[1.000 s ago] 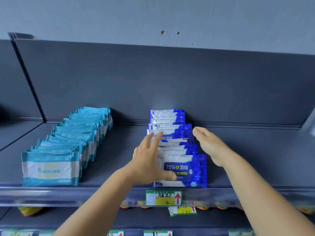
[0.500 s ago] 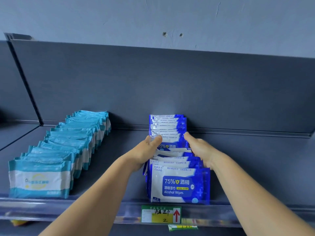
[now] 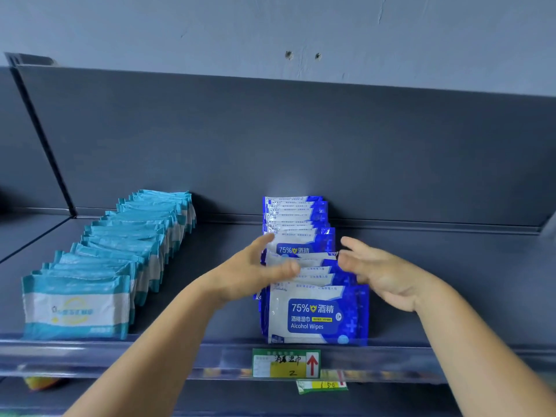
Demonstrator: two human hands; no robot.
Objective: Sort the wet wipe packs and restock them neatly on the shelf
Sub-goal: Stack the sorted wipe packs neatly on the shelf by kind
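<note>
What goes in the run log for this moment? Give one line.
stage: straightening blue row | left hand: open, beside blue alcohol wipe packs | right hand: open, at row's right | teal packs: lined up, untouched

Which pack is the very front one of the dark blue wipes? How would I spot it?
Find the dark grey shelf, then the row of dark blue and white packs right of the teal row. The front blue pack stands above the green price tag, alone showing "Alcohol Wipes" in full.
</note>
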